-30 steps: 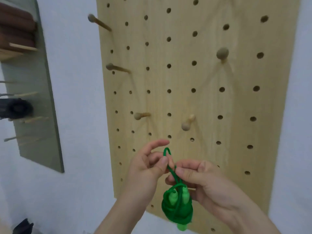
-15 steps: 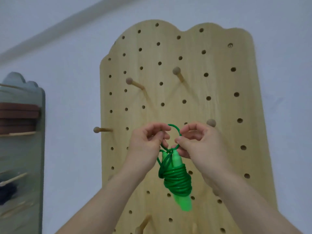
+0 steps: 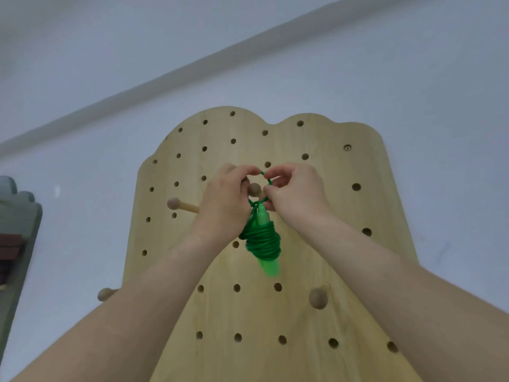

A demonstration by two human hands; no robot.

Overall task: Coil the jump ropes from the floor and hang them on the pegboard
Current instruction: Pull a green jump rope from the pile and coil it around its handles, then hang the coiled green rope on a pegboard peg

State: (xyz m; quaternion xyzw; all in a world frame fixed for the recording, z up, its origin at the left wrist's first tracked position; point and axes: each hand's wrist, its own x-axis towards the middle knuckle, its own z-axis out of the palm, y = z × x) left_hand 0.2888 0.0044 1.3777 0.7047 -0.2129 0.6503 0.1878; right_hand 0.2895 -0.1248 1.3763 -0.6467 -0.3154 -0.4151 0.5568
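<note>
Green cord makes up the jump rope (image 3: 263,241), which is hanging as a tightly coiled bundle just beneath both hands, its paler green handles poking out above and below the wraps. The left hand (image 3: 224,201) and right hand (image 3: 296,198) are each pinching one side of a small loop of cord rising from the bundle. Each grip is pressing thumb against fingertips on the cord and stretching the loop open between them. The round knob of the middle peg (image 3: 254,189) is sitting right in that gap. I cannot tell whether the loop is lying round the knob or only in front of it.

Above the grip, the wooden pegboard (image 3: 330,216) is offering bare holes up to its scalloped top edge. A side peg (image 3: 176,204) is sticking out just left of the left grip, its shaft running behind that hand. A lower right peg (image 3: 318,297) is standing well apart from the bundle. A lower left peg (image 3: 104,294) is showing at the board's edge beside the left forearm. Far to the left, a grey-green board (image 3: 19,244) is hanging on the white wall (image 3: 413,78).
</note>
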